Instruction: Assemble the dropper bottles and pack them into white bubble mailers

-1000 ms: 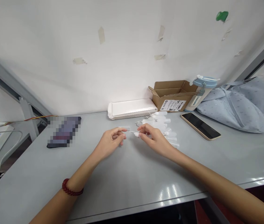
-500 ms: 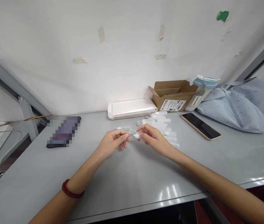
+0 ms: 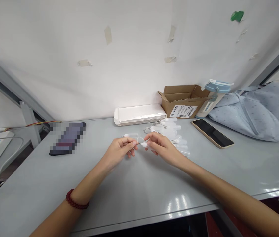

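Note:
My right hand (image 3: 159, 144) pinches a small needle-tip bottle (image 3: 144, 144), its white nozzle end pointing left. Thumb and fingers of my left hand (image 3: 122, 148) are closed at the needle's tip; whatever they pinch is too small to make out. A thin white loop (image 3: 140, 138) arches between the two hands. Just behind my left hand lies a similar clear bottle (image 3: 131, 135) with a needle tip. Several more clear bottles (image 3: 171, 132) are heaped behind and beside my right hand, partly hidden by it.
On the grey table (image 3: 139, 197), a stack of flat white boxes (image 3: 139, 114) and an open cardboard box (image 3: 182, 107) stand by the wall. To the right are a tumbler (image 3: 210, 102), a phone (image 3: 212, 133) and a blue cloth bag (image 3: 248, 115). A blurred dark device (image 3: 69, 138) lies left.
Both hands keep nearly the same position and grip on the bottle. The whole view has shifted very slightly.

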Available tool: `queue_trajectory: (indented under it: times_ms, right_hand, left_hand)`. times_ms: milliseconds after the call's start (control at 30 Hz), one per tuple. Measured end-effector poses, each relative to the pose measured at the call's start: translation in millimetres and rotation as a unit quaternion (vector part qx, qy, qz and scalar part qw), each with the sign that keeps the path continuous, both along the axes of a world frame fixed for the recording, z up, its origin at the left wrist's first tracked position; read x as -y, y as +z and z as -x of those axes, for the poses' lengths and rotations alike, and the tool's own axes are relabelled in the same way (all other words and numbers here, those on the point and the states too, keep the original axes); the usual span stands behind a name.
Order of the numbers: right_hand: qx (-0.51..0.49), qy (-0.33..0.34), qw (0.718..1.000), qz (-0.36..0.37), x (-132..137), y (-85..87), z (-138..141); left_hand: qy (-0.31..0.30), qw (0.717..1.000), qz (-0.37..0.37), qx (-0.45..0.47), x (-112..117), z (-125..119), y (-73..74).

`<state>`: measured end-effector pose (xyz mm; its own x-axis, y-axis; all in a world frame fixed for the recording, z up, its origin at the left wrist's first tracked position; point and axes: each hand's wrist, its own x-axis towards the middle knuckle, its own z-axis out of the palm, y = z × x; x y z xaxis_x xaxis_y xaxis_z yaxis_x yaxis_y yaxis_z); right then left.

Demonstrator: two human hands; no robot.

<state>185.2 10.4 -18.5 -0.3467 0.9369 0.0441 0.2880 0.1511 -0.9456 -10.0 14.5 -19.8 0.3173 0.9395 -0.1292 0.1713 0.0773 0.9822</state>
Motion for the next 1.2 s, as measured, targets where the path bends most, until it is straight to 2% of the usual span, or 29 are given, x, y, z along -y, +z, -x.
queue_trajectory:
  times_ms: [400, 667, 967, 1200]
  right_hand:
    - [0.001, 0.006, 1.000, 0.009, -0.4, -0.2, 0.5]
    - [0.001, 0.007, 1.000, 0.019, -0.1, -0.5, 0.2]
    - [0.026, 0.046, 0.998, -0.014, 1.7, -5.6, 0.7]
    - [0.023, 0.043, 0.999, -0.006, 1.8, -9.0, 2.6]
  left_hand:
    - [-0.010, 1.000, 0.008, 0.020, 0.4, 0.9, -2.7]
    - [-0.012, 1.000, -0.015, -0.018, 1.1, -1.8, -2.2]
    - [-0.029, 0.998, -0.035, -0.048, 2.5, -1.2, -2.1]
    - [-0.033, 0.997, -0.031, -0.061, 4.7, -3.5, -7.4]
